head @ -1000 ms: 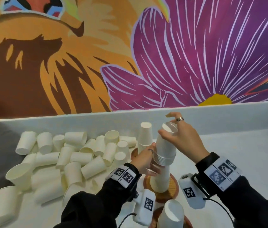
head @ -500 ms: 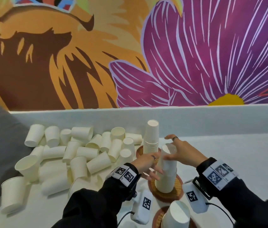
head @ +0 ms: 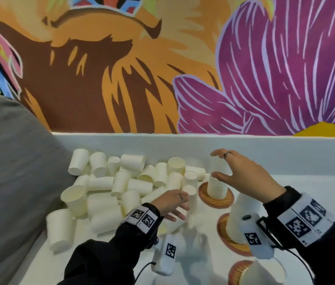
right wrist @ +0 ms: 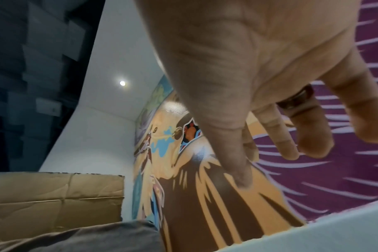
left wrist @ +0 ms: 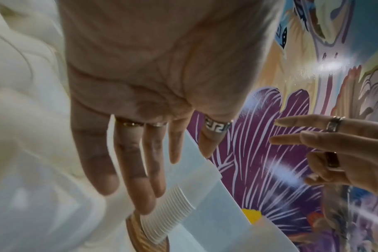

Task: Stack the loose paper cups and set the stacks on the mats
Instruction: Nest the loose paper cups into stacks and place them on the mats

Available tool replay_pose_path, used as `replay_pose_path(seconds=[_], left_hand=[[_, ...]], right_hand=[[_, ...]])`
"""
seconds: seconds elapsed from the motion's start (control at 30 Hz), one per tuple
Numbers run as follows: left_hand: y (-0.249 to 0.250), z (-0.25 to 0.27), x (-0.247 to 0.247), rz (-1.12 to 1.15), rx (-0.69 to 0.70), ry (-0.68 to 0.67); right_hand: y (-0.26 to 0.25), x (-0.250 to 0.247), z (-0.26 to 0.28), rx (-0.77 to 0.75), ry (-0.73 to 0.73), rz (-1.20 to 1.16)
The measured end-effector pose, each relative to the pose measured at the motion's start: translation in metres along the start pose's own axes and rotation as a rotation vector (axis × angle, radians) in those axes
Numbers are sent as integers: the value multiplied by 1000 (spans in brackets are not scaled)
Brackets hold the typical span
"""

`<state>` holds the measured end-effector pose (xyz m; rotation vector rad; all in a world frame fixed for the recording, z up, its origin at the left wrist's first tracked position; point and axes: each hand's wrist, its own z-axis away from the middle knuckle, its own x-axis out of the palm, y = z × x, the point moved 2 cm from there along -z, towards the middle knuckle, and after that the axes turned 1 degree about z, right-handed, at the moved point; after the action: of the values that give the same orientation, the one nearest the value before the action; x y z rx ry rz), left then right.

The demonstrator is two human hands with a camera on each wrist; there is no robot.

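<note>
Both hands are spread and hold nothing; the left hand [head: 171, 204] is beside the far cup stack [head: 217, 187], the right hand [head: 242, 173] above it; no writing shows.

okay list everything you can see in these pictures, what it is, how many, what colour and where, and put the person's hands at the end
loose paper cups: dozens, too many to count, cream, heaped on the table's left half
cup stacks: three, cream, upside down, one on each mat, in a row right of the heap
mats: three, round, brown woven, under the stacks
table: one, white, with a low white back wall
mural: one, orange, brown and purple flower, behind the table
cushion: one, grey, far left
cardboard box: one, brown, seen only from the right wrist
left hand: open, fingers spread, over the heap's near edge, holding nothing
right hand: open, spread around the top of the far stack, no firm grip visible
</note>
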<state>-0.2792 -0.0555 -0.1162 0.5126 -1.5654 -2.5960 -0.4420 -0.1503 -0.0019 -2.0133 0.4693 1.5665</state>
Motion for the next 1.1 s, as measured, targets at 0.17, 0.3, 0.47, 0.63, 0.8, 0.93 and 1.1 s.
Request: replay_pose_path(seconds=[0.17,0.3,0.47,0.63,0.8,0.93,1.1], left_hand=[[-38,27,-75,54,-18,116],[-69,46,-135,101,-49,270],[-116,63,-213,181,-39,575],[-162,69,-254,99,-34,750],[-189,66,-263,-100,-172,755],[-199,63,-261,-191,-231,703],[-208,58,-256,-199,-289,637]], right_hand=[[-67,39,-22,-59,-42,-190],[-109,83,-40,-16,-151,-372],[-164,142,-60,-56,-268,-408],[-237,180,-83,-163,-305,-414],[-290,221,-106,-273,-334,-348],[-311,249,-113,-383,-478,-161],[-317,270,-124,-381,-533,-32]])
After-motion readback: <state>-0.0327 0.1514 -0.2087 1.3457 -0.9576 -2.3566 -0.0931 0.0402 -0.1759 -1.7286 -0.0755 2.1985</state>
